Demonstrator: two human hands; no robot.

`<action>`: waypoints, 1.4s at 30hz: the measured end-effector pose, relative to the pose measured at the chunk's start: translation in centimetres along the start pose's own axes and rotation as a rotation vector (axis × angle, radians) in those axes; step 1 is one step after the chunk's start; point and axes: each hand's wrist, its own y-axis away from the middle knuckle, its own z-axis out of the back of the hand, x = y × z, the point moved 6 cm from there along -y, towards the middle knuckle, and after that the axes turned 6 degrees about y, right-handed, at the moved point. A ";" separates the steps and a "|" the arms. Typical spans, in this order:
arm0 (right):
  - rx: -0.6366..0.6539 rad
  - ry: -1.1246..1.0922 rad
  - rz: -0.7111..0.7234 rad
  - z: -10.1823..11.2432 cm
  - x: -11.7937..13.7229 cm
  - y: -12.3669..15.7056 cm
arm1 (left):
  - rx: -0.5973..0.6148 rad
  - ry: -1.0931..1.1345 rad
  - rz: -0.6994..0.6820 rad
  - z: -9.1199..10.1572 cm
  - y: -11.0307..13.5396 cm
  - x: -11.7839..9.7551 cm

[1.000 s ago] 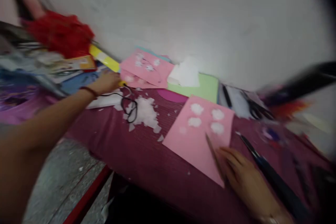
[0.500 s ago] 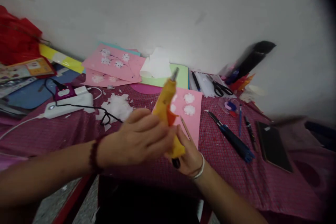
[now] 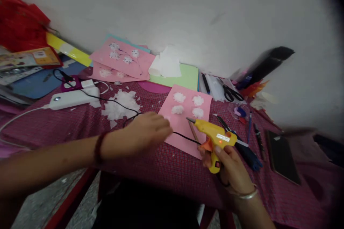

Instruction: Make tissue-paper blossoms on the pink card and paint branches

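Observation:
My right hand [image 3: 231, 164] grips a yellow hot glue gun [image 3: 215, 132] by its handle, with the orange trigger at its fingers. The metal nozzle points left, over a pink sheet [image 3: 172, 91] bearing several white paper puffs [image 3: 198, 100]. A small light glows on the gun's side, and a whitish glue stick [image 3: 242, 143] sticks out at the back. My left hand [image 3: 145, 132] is left of the sheet, apart from the gun, back upward and fingers blurred. The gun's black cord [image 3: 185, 136] passes behind it; whether it holds the cord is hidden. A pencil [image 3: 194, 132] lies on the sheet.
White paper scraps [image 3: 120, 105] and a white power strip [image 3: 73, 98] lie at left. Pink flower cards [image 3: 126, 55] and green paper [image 3: 188, 75] are by the wall. Rightward are scissors [image 3: 230, 92], a box cutter [image 3: 248, 159] and a dark notebook [image 3: 283, 157].
The glue gun has moved right and tipped from pointing upward to pointing left. My left hand has come away from it. My right hand has moved right with the gun.

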 end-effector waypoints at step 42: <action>-0.080 1.258 0.577 -2.2 1.3 -5.0 | 0.042 0.794 0.395 -12.5 -7.7 14.4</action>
